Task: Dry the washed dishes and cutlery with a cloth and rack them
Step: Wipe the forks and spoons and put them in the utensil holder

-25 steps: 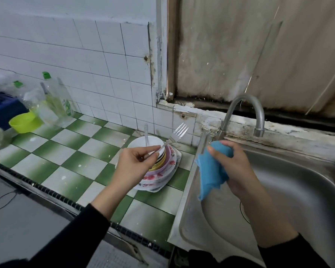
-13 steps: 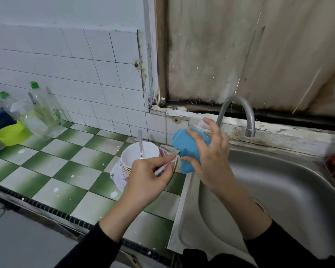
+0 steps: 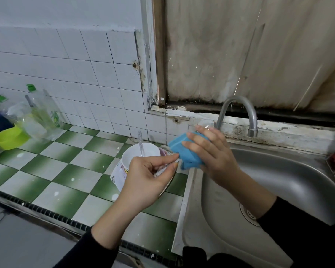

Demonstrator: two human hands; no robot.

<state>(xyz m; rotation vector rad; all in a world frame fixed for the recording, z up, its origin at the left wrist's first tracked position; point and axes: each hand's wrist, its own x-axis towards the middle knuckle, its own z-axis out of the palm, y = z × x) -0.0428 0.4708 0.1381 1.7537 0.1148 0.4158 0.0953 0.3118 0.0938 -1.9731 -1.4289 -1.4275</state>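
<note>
my left hand [image 3: 149, 176] pinches the handle of the fork [image 3: 161, 171] between thumb and curled fingers, and my right hand [image 3: 215, 157], just to its right, is curled round the blue cloth [image 3: 184, 151], which wraps the fork's head. just behind my left hand a white bowl [image 3: 133, 157] with a spoon [image 3: 140, 142] in it tops a stack of dishes [image 3: 117, 177] on the green-and-white tiled counter [image 3: 56, 171], and below my right hand is the steel sink [image 3: 278, 180], its tap [image 3: 238, 113] just past my fingers. far left of both hands are a lime bowl [image 3: 8, 137] and clear bottles [image 3: 45, 111].
</note>
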